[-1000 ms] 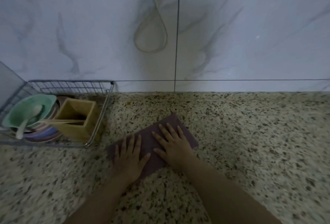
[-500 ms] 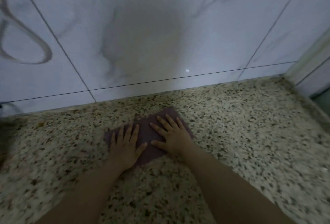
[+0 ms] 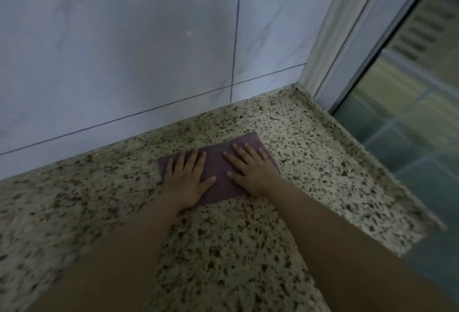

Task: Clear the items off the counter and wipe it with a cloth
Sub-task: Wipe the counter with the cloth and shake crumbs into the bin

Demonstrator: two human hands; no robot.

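Two bare hands press one purple cloth (image 3: pixel 218 165) flat against a speckled stone tabletop (image 3: pixel 223 249), close to its far right corner. The left hand (image 3: pixel 185 182) covers the cloth's left end and the right hand (image 3: pixel 250 170) its right end; a strip of fabric shows between the two thumbs. The fingers of both hands lie straight and spread, palms down, gripping nothing, and the hands sit side by side without touching. The cloth counts as the only loose item on the tabletop: a single flat, roughly rectangular piece, dull purple, with its far right corner poking out beyond the right hand's fingertips. It lies near the pale marbled wall tiles (image 3: pixel 119 50) but clear of them. To the right, past the tabletop's edge, a window frame (image 3: pixel 347 38) rises from the corner.
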